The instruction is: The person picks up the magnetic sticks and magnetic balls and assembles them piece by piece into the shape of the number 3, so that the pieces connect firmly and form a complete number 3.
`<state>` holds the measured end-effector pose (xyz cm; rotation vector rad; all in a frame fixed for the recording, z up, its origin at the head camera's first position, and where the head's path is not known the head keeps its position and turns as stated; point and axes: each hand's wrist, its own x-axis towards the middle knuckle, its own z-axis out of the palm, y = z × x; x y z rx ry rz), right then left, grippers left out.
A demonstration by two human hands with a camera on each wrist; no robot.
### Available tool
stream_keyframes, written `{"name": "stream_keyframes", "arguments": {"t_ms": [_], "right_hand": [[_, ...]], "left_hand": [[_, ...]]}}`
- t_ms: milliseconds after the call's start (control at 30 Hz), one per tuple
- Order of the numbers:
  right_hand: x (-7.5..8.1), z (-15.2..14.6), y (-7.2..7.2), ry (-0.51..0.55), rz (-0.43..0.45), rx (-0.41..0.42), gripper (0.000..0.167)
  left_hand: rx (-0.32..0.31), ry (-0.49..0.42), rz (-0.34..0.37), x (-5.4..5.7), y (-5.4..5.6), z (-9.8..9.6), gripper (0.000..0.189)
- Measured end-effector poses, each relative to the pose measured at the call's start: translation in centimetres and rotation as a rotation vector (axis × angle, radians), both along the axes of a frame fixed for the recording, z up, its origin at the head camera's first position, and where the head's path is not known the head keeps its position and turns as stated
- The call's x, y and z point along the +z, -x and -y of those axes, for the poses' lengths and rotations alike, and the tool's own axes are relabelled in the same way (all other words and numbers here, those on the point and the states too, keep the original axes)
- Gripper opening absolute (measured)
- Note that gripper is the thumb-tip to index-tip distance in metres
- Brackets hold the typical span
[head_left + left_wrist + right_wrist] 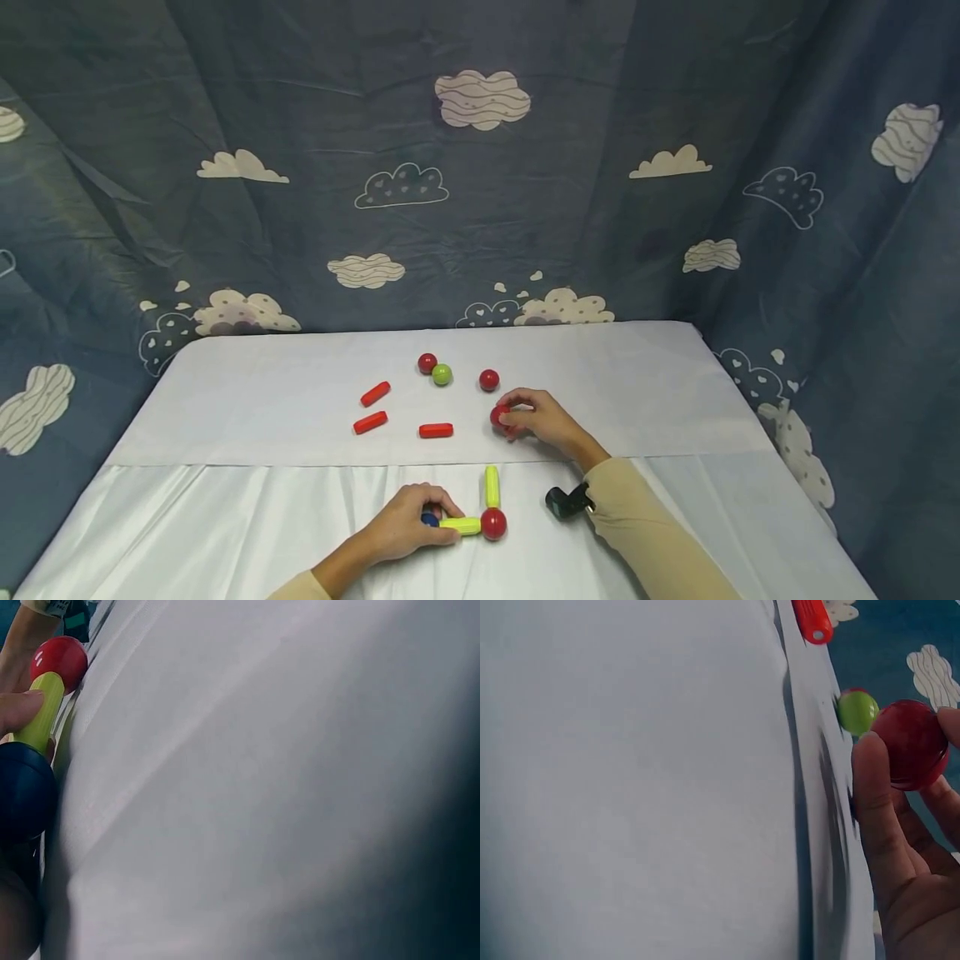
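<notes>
Near the front of the table my left hand (408, 523) pinches a ribbed yellow-green rod (465, 526) between thumb and fingers. A blue ball (26, 791) sits at the rod's near end, partly covered by the hand in the head view. At its other end is a glossy red ball (493, 524), from which a second yellow-green rod (492, 486) points away toward the back. Farther back and to the right, my right hand (547, 421) holds another red ball (911, 742) between its thumb and fingertips.
Three red rods (436, 431) lie left of the right hand. Behind them are a red ball (427, 362) beside a green ball (442, 374), and one more red ball (489, 380). A white cloth (262, 400) covers the table; a dark cloud-patterned curtain (525, 208) hangs behind.
</notes>
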<state>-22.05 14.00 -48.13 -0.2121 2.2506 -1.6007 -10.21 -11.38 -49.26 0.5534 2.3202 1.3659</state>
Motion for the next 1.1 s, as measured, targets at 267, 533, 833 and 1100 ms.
{"name": "stream_keyframes", "arguments": {"t_ms": [267, 533, 833, 1100], "right_hand": [[-0.3, 0.5, -1.0, 0.007, -0.005, 0.131, 0.029], [-0.2, 0.6, -1.1, -0.039, -0.013, 0.232, 0.028], [0.1, 0.4, -1.3, -0.099, -0.027, 0.292, 0.027], [0.3, 0.4, -1.8, -0.144, -0.058, 0.328, 0.025]], "left_hand": [[-0.004, -0.013, -0.009, -0.1, 0.0, -0.1, 0.015], [-0.002, -0.002, -0.004, -0.1, 0.0, -0.1, 0.015], [-0.003, -0.002, -0.002, -0.1, 0.1, -0.1, 0.015], [-0.007, -0.009, -0.004, -0.1, 0.1, -0.1, 0.015]]}}
